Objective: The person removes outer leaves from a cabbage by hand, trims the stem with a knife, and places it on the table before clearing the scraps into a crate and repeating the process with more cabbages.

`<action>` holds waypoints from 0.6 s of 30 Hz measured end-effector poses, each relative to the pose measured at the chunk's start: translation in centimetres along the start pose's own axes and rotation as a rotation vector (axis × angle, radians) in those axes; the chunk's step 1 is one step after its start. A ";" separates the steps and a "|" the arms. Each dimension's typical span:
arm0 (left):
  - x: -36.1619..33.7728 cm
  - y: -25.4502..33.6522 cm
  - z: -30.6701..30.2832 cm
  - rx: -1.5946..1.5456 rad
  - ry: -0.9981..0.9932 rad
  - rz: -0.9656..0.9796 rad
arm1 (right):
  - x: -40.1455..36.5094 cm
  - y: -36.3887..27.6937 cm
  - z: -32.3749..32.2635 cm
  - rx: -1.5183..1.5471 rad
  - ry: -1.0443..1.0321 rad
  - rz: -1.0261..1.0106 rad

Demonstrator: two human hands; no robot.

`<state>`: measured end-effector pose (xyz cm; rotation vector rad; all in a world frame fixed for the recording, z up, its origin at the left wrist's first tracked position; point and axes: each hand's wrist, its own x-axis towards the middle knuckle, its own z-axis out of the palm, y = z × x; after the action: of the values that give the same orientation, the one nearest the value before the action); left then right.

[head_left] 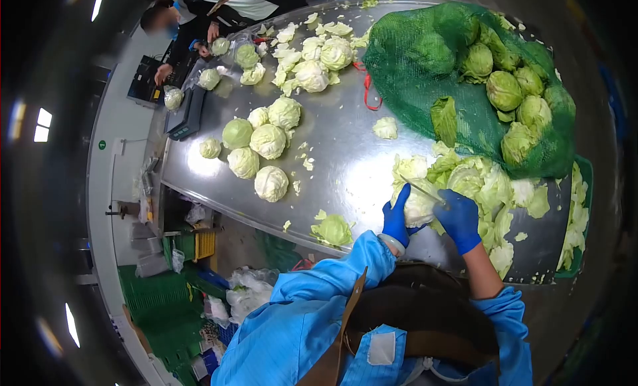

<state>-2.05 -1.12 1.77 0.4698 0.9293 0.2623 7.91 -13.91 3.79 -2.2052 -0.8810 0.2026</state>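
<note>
Both my hands wear blue gloves. My left hand [397,220] is wrapped round the left side of a pale green cabbage [419,205] at the table's near side. My right hand [458,216] is closed on a knife [423,190], whose thin blade points left across the top of that cabbage. The knife's handle is hidden in my fingers. Loose cut leaves [488,186] lie in a heap to the right of the cabbage and beyond it.
A green mesh sack [415,83] holding cabbages fills the table's [342,166] far right. Several cabbages [268,141] sit left of centre. People [183,33] handle bagged cabbages near a scale [186,113]. A green bin [583,220] stands right.
</note>
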 end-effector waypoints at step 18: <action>-1.5 4.6 -1.8 0.071 -0.446 -0.185 | 1.1 2.6 -2.8 0.734 0.161 0.405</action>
<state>-4.49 2.74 4.24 0.4788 0.5410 -0.0457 11.20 -16.12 4.13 -1.6427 -0.1972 0.4529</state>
